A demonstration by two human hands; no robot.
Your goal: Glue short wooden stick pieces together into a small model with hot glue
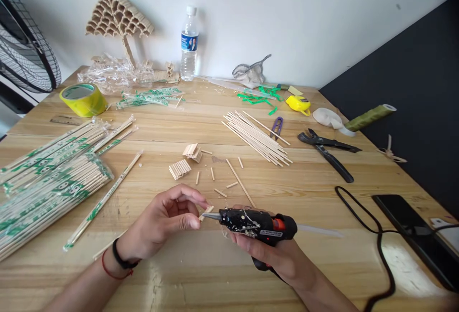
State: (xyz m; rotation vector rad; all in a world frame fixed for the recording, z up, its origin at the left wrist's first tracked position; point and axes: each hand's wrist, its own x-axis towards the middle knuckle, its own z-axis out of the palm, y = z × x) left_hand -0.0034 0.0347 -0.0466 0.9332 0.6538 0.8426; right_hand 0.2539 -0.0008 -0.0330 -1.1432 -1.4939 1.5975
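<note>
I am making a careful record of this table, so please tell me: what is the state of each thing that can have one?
Glue gun: in the right hand, red light showing
Small stick piece: held in the left hand
Bottle: upright, capped
Pliers: spread open
Phone: screen dark
Packed sticks: in plastic wrapping
Loose sticks: unwrapped, heaped together
Tape roll: hole facing up
Fan: running or not, cannot tell

Left hand (172,214) pinching small wooden piece (209,209), right hand (278,257) gripping glue gun (240,220)
</note>
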